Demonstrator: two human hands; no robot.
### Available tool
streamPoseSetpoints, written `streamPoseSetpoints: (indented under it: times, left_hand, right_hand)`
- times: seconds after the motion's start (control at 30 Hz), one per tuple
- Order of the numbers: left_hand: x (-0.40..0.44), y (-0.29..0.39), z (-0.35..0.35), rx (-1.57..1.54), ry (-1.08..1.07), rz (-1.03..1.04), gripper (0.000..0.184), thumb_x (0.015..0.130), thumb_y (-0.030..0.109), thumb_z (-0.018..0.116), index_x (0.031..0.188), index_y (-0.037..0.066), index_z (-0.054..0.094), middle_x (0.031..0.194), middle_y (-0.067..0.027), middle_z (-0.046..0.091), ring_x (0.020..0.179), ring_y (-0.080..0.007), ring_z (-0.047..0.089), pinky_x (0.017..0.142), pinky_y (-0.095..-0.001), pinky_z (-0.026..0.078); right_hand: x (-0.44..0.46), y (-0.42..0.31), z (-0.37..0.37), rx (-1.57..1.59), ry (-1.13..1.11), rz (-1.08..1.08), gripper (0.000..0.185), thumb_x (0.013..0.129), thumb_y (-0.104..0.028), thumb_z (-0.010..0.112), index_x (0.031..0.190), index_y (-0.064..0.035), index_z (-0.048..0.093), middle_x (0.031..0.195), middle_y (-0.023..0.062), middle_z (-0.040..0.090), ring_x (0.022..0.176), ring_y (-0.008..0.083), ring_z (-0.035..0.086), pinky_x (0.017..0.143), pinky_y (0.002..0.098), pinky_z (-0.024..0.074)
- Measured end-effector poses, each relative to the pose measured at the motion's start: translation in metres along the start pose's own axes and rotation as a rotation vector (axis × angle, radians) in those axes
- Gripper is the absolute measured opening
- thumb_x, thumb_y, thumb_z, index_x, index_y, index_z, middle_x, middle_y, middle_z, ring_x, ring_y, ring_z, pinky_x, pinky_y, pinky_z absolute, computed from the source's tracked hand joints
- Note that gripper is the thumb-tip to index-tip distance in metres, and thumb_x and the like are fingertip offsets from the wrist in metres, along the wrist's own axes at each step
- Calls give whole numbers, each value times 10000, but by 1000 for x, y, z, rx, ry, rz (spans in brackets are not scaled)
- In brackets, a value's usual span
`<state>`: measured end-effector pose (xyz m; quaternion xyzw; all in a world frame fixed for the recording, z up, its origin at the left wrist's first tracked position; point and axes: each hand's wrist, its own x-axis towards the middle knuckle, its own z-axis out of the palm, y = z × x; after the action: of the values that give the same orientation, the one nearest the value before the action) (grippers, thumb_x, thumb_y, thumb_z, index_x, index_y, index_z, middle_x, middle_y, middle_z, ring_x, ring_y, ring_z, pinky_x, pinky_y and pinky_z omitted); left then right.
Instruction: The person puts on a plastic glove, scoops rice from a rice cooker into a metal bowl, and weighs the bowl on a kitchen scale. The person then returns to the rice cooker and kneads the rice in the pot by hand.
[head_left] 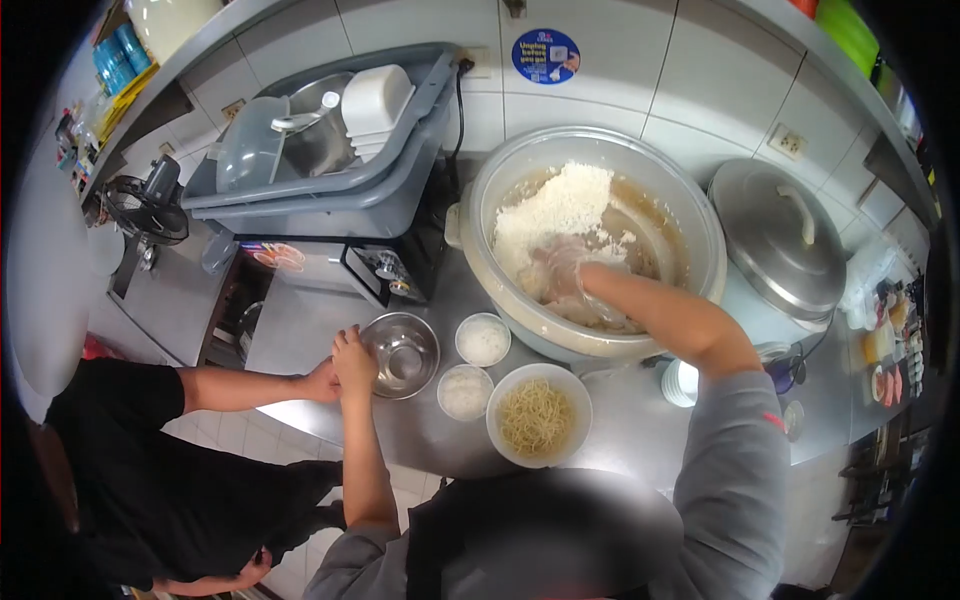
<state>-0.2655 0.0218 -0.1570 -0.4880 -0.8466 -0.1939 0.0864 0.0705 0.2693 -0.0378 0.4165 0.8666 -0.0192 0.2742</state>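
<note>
My left hand point(354, 362) is closed at the left rim of a shiny metal bowl point(405, 356), right against a co-worker's hand point(322, 382). Inside a large round rice cooker point(705, 250), my right hand point(580, 275), in a clear plastic glove, reaches down beside a heap of white rice point(560, 205); its fingertips are hidden or blurred. Two small bowls of rice, one at the upper right point(483, 341) and one below it point(466, 392), stand beside the metal bowl. Nearest me, a white bowl point(583, 418) holds noodles point(535, 417).
Grey tubs point(400, 205) with dishes rest on an appliance point(320, 268) at the back left. A domed lid point(775, 235) lies right of the cooker. Stacked white cups point(680, 383) stand under my right arm. A co-worker in black point(190, 460) stands at the left.
</note>
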Motion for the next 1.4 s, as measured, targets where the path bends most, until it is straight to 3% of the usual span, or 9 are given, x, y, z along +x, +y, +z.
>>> streamPoseSetpoints:
  times: [0.27, 0.33, 0.53, 0.67, 0.77, 0.93, 1.1, 1.17, 1.4]
  left_hand:
    - [-24, -29, 11, 97, -254, -75, 217, 889, 205, 576, 1023, 35, 590, 949, -142, 674, 860, -354, 652, 782, -507, 487]
    - [-30, -28, 7, -19, -226, -86, 196, 896, 200, 566, 952, 14, 592, 915, -142, 676, 808, -367, 653, 722, -505, 506]
    - [-48, 9, -101, -735, -233, -364, 230, 964, 158, 518, 806, -7, 534, 613, -37, 533, 540, -78, 530, 485, -265, 414]
    - [-30, 34, -143, -956, -168, -149, 217, 977, 187, 511, 841, 28, 572, 634, 44, 493, 535, -31, 393, 467, -219, 280]
    - [7, 122, -169, -1285, -170, -178, 204, 979, 201, 512, 949, 45, 640, 674, 66, 503, 557, -17, 354, 484, -194, 227]
    - [74, 260, -166, -1615, -267, 59, 271, 974, 171, 479, 1086, -51, 587, 872, -55, 627, 726, -104, 609, 624, -306, 602]
    - [135, 352, -87, -1762, -255, 179, 167, 918, 60, 500, 803, -60, 510, 721, -127, 626, 602, -222, 686, 507, -308, 587]
    - [145, 368, -60, -1740, -263, 179, 180, 916, 65, 503, 779, -52, 503, 695, -125, 620, 600, -248, 697, 488, -309, 581]
    - [144, 374, -47, -1588, -166, 150, 228, 918, 92, 523, 734, -41, 502, 620, -97, 595, 552, -240, 684, 433, -297, 532]
  right_hand:
    - [56, 67, 17, 160, -19, -177, 523, 792, -363, 674, 1230, -88, 594, 1177, 260, 596, 1085, 378, 596, 868, 449, 490]
    - [41, 71, 14, 353, 276, 58, 521, 873, -371, 608, 1232, 4, 565, 1128, 274, 622, 1062, 345, 623, 859, 443, 498]
    - [-28, 75, -16, 577, 278, 89, 610, 1002, -458, 346, 1204, 85, 534, 847, 291, 582, 788, 346, 593, 765, 472, 450]
    - [-22, 94, 19, 544, 416, 52, 645, 979, -458, 330, 822, 92, 629, 867, 281, 614, 860, 407, 597, 885, 467, 434]
    - [-46, 87, 5, 476, 489, 129, 466, 964, -335, 380, 936, 61, 625, 891, 255, 632, 895, 402, 612, 882, 467, 446]
    - [-46, 89, 20, 560, 594, 152, 329, 882, -179, 518, 1168, -20, 553, 989, 209, 644, 918, 392, 626, 878, 451, 466]
    - [-81, 91, -12, 611, 292, -250, 458, 794, -77, 649, 1239, -73, 541, 1145, 167, 622, 1069, 351, 598, 948, 441, 454]
    - [-99, 69, -16, 153, 157, -570, 605, 741, -47, 711, 1308, -123, 514, 1324, 129, 518, 1196, 331, 523, 1004, 435, 432]
    - [-56, 42, 45, -14, 207, -627, 675, 783, -124, 676, 1408, -201, 434, 1433, 125, 367, 1217, 361, 495, 1021, 416, 427]
